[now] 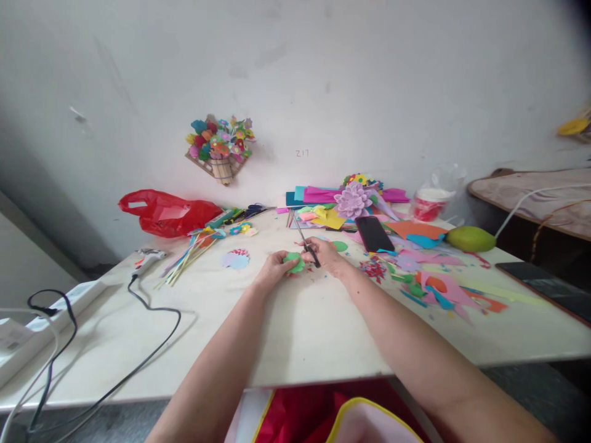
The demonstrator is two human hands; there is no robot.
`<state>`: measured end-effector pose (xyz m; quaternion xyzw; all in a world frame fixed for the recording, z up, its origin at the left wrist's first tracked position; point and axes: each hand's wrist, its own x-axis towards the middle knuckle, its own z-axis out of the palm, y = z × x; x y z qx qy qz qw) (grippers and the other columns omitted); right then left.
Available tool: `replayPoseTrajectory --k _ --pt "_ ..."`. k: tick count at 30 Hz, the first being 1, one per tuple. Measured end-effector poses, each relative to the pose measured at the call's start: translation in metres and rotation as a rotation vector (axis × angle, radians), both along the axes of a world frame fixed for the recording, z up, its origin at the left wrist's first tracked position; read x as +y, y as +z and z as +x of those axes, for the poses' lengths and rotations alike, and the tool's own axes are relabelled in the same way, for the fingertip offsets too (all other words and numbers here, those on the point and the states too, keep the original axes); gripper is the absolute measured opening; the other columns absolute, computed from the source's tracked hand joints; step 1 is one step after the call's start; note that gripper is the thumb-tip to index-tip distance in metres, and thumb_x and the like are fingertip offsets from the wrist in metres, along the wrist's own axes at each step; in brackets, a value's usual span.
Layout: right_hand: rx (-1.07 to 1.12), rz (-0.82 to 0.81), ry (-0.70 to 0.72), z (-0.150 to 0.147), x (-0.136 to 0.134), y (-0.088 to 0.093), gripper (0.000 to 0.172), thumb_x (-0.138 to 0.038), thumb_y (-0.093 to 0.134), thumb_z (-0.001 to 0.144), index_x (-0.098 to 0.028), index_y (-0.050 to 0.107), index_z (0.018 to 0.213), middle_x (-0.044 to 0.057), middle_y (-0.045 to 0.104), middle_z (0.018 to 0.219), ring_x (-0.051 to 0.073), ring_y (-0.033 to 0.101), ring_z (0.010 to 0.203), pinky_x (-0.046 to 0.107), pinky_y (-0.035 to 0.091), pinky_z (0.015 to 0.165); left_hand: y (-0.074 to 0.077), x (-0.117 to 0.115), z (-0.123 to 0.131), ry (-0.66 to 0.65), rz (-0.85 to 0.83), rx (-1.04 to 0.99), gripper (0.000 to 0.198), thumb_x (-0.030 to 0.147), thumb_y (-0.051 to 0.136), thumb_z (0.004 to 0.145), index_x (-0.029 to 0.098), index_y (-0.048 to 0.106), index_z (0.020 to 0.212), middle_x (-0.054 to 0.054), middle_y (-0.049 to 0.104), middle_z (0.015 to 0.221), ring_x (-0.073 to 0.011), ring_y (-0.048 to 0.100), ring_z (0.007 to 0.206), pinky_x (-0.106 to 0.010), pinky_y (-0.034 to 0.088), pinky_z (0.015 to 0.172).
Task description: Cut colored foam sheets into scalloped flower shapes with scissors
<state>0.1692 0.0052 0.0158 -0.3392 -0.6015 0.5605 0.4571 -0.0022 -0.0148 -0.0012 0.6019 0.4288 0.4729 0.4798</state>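
Between thumb and fingers, my left hand (274, 267) pinches a green flower-shaped cutout (293, 263) with a scalloped edge. My right hand (324, 255) is closed on a pair of scissors (312, 252) with dark handles; the blades point up and away toward the wall. The two hands are close together over the middle of the table, and the scissors are just right of the cutout. A green round piece (340, 246) lies behind my right hand. To the left lie pale scalloped cutouts (236, 259), one with red bits on it.
A red plastic bag (168, 212), thin sticks (187, 261) and a corded glue gun (148, 261) are on the left. Coloured sheets (318, 195), a phone (374, 234), scraps (446, 289), a green fruit (471, 239) and a dark tablet-like device (545, 288) are on the right.
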Motion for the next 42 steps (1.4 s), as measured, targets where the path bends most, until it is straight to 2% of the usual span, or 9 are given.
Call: replayPoseTrajectory --k 9,13,16,23,31,39,42 --pt "-0.001 0.0 -0.028 -0.002 -0.001 0.002 0.034 -0.016 0.061 0.052 -0.017 0.054 0.086 -0.007 0.057 0.056 0.009 0.049 0.049 0.02 0.036 0.047 -0.004 0.003 -0.002 -0.034 -0.031 -0.039 0.037 0.04 0.083 0.055 0.014 0.064 0.071 -0.003 0.064 0.061 -0.0133 0.055 0.052 -0.026 0.04 0.052" --pt "-0.023 0.008 -0.089 -0.003 -0.001 0.001 0.032 -0.014 0.059 0.056 -0.017 0.056 0.087 -0.008 0.052 0.05 0.009 0.048 0.046 0.02 0.036 0.045 -0.005 0.005 -0.005 -0.017 -0.05 -0.137 0.036 0.038 0.082 0.056 0.014 0.066 0.077 -0.005 0.068 0.071 -0.0167 0.061 0.063 -0.029 0.045 0.062" --pt "-0.046 0.012 -0.102 -0.003 0.0 0.001 0.03 -0.014 0.061 0.058 -0.017 0.056 0.087 -0.008 0.053 0.05 0.01 0.05 0.046 0.019 0.034 0.042 -0.007 0.007 -0.008 0.006 -0.053 -0.204 0.035 0.038 0.082 0.057 0.014 0.065 0.075 -0.004 0.068 0.071 -0.018 0.063 0.065 -0.03 0.046 0.062" --pt "-0.081 -0.066 -0.026 0.0 -0.001 0.0 0.026 -0.015 0.063 0.065 -0.016 0.054 0.09 -0.005 0.058 0.05 0.01 0.053 0.041 0.016 0.026 0.033 -0.009 0.01 -0.01 0.033 -0.025 -0.286 0.034 0.037 0.083 0.055 0.014 0.063 0.071 -0.004 0.067 0.067 -0.0175 0.062 0.061 -0.032 0.048 0.062" --pt "-0.002 -0.072 0.066 0.005 0.003 -0.004 0.026 -0.021 0.067 0.067 -0.015 0.054 0.089 -0.001 0.063 0.058 0.012 0.058 0.044 0.017 0.031 0.033 -0.005 0.01 -0.01 0.073 -0.033 -0.394 0.036 0.034 0.085 0.05 0.013 0.066 0.072 -0.006 0.069 0.069 -0.0187 0.063 0.061 -0.034 0.051 0.064" --pt "0.001 -0.02 -0.065 0.002 0.005 -0.005 0.034 -0.021 0.071 0.06 -0.017 0.056 0.09 -0.004 0.058 0.058 0.012 0.056 0.049 0.017 0.03 0.036 -0.004 0.008 -0.01 0.07 -0.063 -0.319 0.032 0.034 0.084 0.05 0.014 0.065 0.066 -0.004 0.067 0.062 -0.0168 0.061 0.055 -0.031 0.048 0.056" --pt "0.003 -0.017 -0.091 0.0 0.005 -0.005 0.036 -0.018 0.07 0.057 -0.017 0.057 0.09 -0.005 0.056 0.058 0.01 0.053 0.049 0.018 0.031 0.038 -0.002 0.005 -0.009 0.056 -0.064 -0.303 0.03 0.032 0.084 0.049 0.014 0.065 0.064 -0.003 0.065 0.061 -0.0157 0.06 0.056 -0.03 0.047 0.059"
